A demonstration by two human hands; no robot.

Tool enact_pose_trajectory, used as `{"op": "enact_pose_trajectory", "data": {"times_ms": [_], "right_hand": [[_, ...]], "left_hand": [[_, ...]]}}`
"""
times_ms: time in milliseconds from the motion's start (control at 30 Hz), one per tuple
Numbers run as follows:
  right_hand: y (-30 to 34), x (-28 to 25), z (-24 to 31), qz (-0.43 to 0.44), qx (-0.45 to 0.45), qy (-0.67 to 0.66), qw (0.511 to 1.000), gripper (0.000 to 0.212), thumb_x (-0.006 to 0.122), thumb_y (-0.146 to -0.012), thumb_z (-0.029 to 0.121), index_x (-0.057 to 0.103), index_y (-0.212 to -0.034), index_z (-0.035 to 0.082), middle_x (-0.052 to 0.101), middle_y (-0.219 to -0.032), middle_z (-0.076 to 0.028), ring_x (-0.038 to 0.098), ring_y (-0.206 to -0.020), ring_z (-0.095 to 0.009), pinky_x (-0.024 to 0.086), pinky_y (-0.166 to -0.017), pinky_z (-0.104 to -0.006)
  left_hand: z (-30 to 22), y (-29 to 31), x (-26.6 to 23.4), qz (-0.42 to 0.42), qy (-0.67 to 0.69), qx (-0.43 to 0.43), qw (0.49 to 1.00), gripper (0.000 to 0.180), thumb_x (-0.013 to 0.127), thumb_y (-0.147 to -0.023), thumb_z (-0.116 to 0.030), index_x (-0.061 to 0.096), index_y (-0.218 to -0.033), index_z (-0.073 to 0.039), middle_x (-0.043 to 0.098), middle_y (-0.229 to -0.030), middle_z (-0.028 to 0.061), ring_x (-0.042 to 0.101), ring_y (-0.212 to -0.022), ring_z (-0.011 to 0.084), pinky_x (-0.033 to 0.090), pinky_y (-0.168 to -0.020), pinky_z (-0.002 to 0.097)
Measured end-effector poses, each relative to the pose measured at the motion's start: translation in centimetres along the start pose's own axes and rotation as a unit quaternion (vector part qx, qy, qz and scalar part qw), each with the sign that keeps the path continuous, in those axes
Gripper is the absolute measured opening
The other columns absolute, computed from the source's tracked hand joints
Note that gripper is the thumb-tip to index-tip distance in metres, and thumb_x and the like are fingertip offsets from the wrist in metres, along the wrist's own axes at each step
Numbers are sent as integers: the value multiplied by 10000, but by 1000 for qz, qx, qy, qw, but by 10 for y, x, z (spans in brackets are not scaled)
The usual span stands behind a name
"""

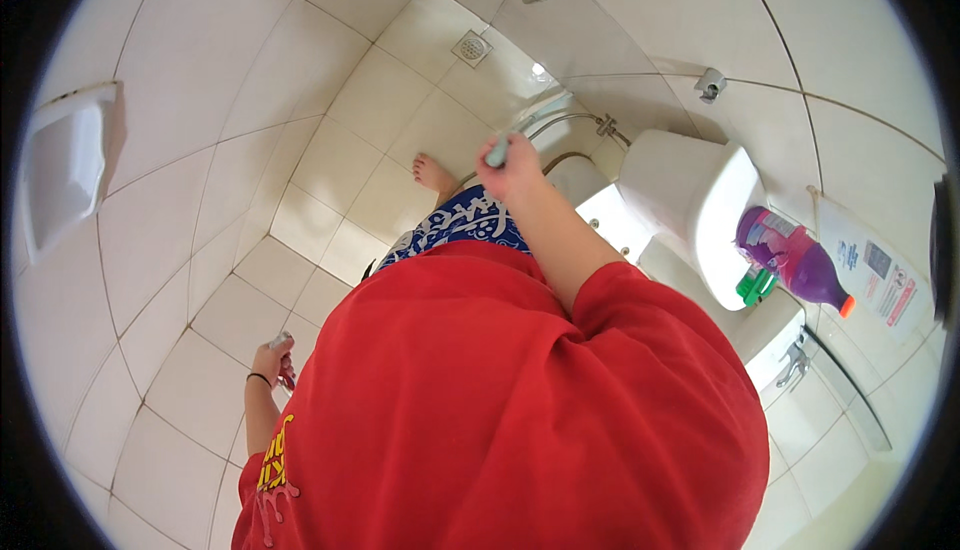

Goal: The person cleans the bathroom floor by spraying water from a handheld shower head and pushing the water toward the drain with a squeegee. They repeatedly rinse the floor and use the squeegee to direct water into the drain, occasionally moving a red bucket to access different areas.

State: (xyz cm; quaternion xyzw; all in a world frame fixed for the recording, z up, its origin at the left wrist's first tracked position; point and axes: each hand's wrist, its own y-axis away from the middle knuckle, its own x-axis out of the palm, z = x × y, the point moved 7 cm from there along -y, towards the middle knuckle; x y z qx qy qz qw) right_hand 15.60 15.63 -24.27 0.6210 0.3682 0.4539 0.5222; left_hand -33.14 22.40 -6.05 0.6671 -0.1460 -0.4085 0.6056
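My right hand (512,168) is closed around a pale grey-green rounded handle (497,153), held out in front of my body. What the handle belongs to is mostly hidden, and a thin metal hose (562,122) runs behind it. Low at my left side, my left hand (271,362) is closed too, with a black band on its wrist. A small grey tip (281,339) pokes out of that fist, and something reddish shows by the fingers; I cannot make out the object. My red shirt (480,390) covers much of the view.
A white toilet (690,185) stands to the right. On its tank are a purple bottle (795,258) with an orange cap and a green item (756,285). A tap (793,362) is farther right. My bare foot (432,172) rests on floor tiles near a drain (472,48). A white shelf (68,165) juts from the left wall.
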Motion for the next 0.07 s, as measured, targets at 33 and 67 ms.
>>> {"op": "enact_pose_trajectory", "data": {"times_ms": [33, 67], "right_hand": [[5, 11, -11, 6, 11, -14, 1000, 182, 391, -901, 208, 371, -900, 27, 462, -738, -87, 501, -625, -171, 480, -529, -286], [12, 19, -20, 2, 23, -29, 999, 181, 397, -901, 208, 374, -907, 28, 465, -756, -94, 502, -623, -177, 487, -535, -293]], "left_hand": [[4, 3, 6, -5, -29, 3, 1000, 251, 629, -774, -232, 462, -676, -72, 421, -503, 6, 434, -418, 152, 389, -428, 324], [1, 0, 5, -2, -34, 3, 999, 251, 629, -774, -232, 462, -676, -72, 421, -503, 6, 434, -418, 152, 389, -428, 324]]}}
